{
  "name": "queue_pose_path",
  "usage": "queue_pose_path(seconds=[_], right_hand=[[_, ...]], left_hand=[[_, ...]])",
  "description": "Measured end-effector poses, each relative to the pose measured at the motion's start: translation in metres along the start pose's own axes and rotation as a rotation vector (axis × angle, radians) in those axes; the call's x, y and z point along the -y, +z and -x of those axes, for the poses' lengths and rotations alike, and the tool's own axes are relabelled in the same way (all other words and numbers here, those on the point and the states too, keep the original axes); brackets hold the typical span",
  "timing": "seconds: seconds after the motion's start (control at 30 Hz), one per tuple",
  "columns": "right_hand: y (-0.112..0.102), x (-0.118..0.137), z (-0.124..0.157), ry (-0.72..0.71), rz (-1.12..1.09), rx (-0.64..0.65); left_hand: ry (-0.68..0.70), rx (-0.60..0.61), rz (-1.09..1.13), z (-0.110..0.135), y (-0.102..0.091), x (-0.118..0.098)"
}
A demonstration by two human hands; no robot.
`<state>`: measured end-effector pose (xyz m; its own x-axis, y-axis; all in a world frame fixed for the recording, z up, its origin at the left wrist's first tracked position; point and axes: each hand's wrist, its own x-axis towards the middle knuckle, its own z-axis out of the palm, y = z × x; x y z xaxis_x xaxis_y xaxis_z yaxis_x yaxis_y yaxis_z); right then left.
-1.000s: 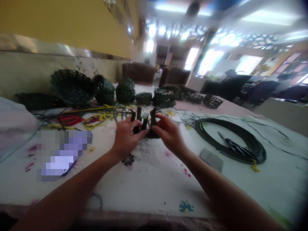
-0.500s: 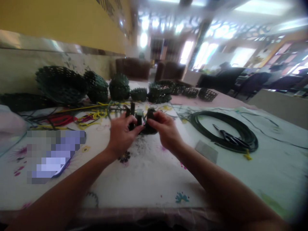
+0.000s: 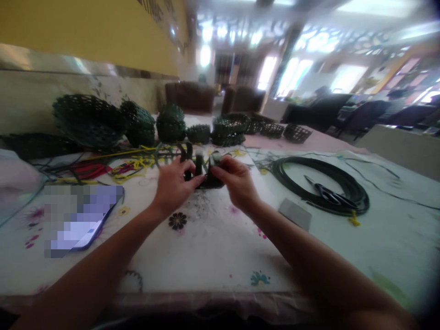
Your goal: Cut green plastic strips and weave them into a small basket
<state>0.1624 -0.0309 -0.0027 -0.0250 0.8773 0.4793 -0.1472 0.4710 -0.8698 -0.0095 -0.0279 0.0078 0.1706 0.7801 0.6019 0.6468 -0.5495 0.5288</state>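
Observation:
Between my hands, at the middle of the table, is a small woven piece (image 3: 212, 183) of dark green strips, with several strip ends standing up from it. My left hand (image 3: 172, 185) grips its left side, thumb in front and fingers curled behind upright strips (image 3: 187, 158). My right hand (image 3: 240, 181) pinches a bent strip (image 3: 213, 160) on the right side between thumb and fingers. One more upright strip (image 3: 199, 162) shows between the two hands. My fingers hide much of the weave.
Several dark green woven baskets (image 3: 89, 119) line the back. On the right lies a coil of dark strip (image 3: 285, 176) with scissors (image 3: 330, 195) on it, near a grey block (image 3: 294, 213). To the left are a phone (image 3: 92, 229), yellow and red strips (image 3: 91, 170) and a plastic bag (image 3: 17, 183).
The strip in my right hand now bends over more at its top. The upright strips by my left hand lean further apart. Both hands stay in nearly the same place.

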Motion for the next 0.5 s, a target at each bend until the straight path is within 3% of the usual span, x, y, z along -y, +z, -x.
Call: queue_pose_path(seconds=[0.23, 0.5], right_hand=[[-0.0047, 0.0046, -0.0024, 0.041, 0.141, 0.128], [0.0003, 0.0062, 0.0011, 0.085, 0.235, 0.105]], left_hand=[[-0.012, 0.156, 0.088, -0.0016, -0.0061, 0.0052], [-0.029, 0.287, 0.111, -0.0022, -0.0056, 0.0055]])
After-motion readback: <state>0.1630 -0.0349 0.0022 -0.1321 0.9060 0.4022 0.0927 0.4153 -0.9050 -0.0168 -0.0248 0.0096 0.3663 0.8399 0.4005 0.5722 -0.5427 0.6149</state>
